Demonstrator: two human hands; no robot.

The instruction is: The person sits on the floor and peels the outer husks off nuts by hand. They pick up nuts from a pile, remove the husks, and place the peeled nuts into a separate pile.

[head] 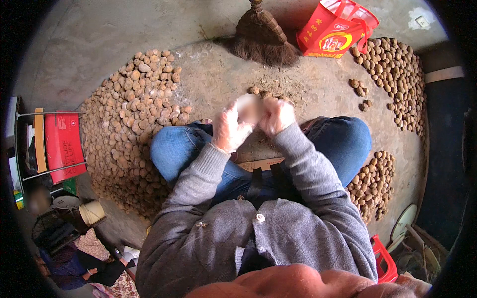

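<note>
Both of my hands wear thin, clear plastic gloves and meet in front of my crossed legs. My left hand [231, 128] is closed around a rounded object [249, 108] that looks blurred, pale and brownish; its kind cannot be told. Close against its right side is my right hand [276, 114], fingers curled; whether it grips something is hidden. Just beyond the hands, several brown tuber-like lumps [254, 90] lie on the concrete floor among scattered crumbs [277, 82]. A large heap of pale brown round tubers or corms [130, 123] spreads to the left.
Darker lumps form piles at the far right [395, 74] and beside my right knee [372, 182]. A straw broom [262, 37] and a red shopping bag [329, 33] stand by the wall. At left is a rack with a red box [63, 145]; another person [70, 266] sits at lower left.
</note>
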